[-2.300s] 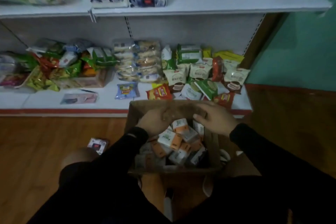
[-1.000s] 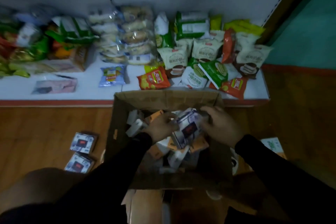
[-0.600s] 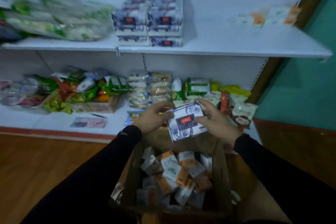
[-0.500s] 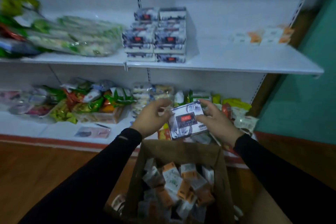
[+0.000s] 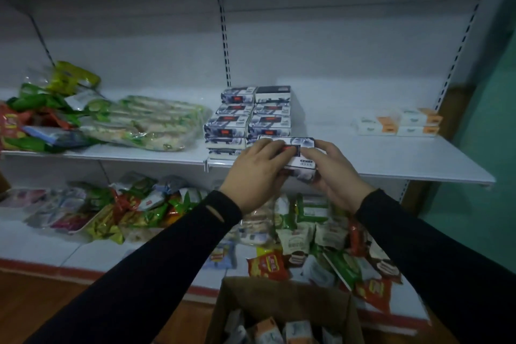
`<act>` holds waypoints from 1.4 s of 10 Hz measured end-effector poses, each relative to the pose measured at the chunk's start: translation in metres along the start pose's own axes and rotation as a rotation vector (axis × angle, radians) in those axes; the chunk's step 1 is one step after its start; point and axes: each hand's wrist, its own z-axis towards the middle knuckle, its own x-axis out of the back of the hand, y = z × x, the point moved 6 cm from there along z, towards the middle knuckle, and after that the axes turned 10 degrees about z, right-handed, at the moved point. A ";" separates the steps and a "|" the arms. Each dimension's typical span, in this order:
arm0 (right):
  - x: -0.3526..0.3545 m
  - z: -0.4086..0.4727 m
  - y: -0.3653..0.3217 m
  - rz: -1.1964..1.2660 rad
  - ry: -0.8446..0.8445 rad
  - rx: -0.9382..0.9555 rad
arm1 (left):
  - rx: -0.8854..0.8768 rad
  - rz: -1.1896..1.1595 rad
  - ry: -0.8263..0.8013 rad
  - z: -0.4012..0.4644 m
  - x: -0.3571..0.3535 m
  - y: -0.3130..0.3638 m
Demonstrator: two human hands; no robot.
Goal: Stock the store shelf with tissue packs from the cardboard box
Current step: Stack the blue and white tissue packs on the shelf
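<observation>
My left hand (image 5: 257, 173) and my right hand (image 5: 332, 173) both grip one blue-and-white tissue pack (image 5: 303, 160) with a red label, holding it at the front edge of the middle shelf (image 5: 391, 156). It sits just in front of the right column of stacked matching tissue packs (image 5: 248, 120). The cardboard box (image 5: 282, 299) stands on the floor below my arms, with several small white-and-orange packs inside.
White-and-orange tissue packs (image 5: 396, 123) lie at the shelf's right end. Bagged green snacks (image 5: 139, 123) fill its left half. The lower shelf (image 5: 42, 248) carries many snack packets. A teal wall (image 5: 485, 148) is to the right.
Both hands lifted the blue-and-white pack out of the box and carried it up to the middle shelf. My view rose from the box to the shelf.
</observation>
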 end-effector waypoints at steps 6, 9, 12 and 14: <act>0.081 0.159 0.030 -1.500 0.016 0.059 | 0.458 -0.013 -0.188 0.105 -0.094 -0.234; 0.084 0.159 0.043 -1.595 0.020 0.040 | 0.592 -0.094 -0.321 0.100 -0.112 -0.239; 0.084 0.160 0.043 -1.611 0.039 0.047 | 0.623 -0.122 -0.457 0.103 -0.131 -0.240; 0.084 0.159 0.041 -1.600 0.036 0.037 | 0.590 -0.114 -0.399 0.093 -0.102 -0.231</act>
